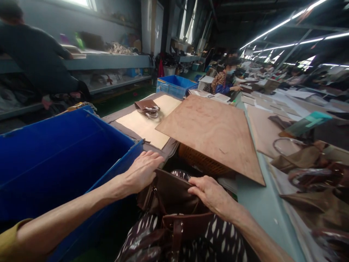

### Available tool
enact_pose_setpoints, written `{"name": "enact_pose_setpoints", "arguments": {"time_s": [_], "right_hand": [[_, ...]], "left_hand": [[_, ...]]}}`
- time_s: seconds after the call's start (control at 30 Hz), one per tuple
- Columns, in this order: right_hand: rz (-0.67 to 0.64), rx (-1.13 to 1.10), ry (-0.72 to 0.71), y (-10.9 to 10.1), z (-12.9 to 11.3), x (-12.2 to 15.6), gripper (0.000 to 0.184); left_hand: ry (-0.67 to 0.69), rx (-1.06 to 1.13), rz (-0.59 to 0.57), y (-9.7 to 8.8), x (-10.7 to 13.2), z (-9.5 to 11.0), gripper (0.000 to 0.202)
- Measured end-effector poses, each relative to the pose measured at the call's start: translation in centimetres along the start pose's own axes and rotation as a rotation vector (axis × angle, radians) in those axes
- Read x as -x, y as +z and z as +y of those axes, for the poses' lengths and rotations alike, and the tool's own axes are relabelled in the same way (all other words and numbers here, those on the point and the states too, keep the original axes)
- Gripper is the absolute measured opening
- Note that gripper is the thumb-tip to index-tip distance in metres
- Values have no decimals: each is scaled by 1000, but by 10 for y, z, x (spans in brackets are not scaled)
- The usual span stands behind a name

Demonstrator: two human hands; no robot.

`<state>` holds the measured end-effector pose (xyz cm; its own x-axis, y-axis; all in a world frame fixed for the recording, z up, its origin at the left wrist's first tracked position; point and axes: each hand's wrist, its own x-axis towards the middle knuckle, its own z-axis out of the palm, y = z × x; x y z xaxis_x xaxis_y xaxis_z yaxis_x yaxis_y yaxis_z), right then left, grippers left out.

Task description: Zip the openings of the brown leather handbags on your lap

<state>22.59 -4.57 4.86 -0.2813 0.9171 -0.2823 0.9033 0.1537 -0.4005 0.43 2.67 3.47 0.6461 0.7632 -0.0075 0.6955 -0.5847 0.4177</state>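
A dark brown leather bag [171,196] lies on my lap, over a dark patterned garment with white marks. My left hand [143,169] grips the bag's far left edge, fingers curled over it, right beside the wall of a big blue plastic crate [54,156]. My right hand [209,191] pinches the bag's top right edge, thumb and fingers closed on the leather. A brown strap with a buckle [176,233] hangs toward me from the bag.
A plywood board [215,131] lies over a woven orange basket [199,160]. A small brown bag [148,108] sits on the tan table sheet beyond. More bags [308,163] are piled at right. A seated person [226,78] works farther off; another person [35,58] stands at left.
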Motion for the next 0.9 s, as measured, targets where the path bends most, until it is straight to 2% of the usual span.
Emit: {"name": "enact_pose_setpoints", "arguments": {"time_s": [0.13, 0.23, 0.33, 0.47, 0.67, 0.8, 0.9], "right_hand": [[17, 4, 39, 3, 2, -2, 15], [23, 6, 54, 5, 4, -4, 15], [36, 6, 61, 7, 7, -6, 15], [53, 6, 68, 10, 11, -8, 15], [67, 4, 68, 13, 14, -12, 14], [78, 11, 67, 14, 15, -12, 14], [84, 14, 60, 13, 14, -12, 12]], "left_hand": [[116, 120, 85, 21, 6, 21, 26], [120, 128, 158, 40, 9, 21, 19], [120, 106, 227, 51, 9, 16, 16], [92, 74, 253, 53, 7, 15, 12], [2, 80, 214, 50, 2, 21, 15], [56, 75, 191, 51, -1, 27, 10], [115, 104, 203, 55, -3, 32, 15]]}}
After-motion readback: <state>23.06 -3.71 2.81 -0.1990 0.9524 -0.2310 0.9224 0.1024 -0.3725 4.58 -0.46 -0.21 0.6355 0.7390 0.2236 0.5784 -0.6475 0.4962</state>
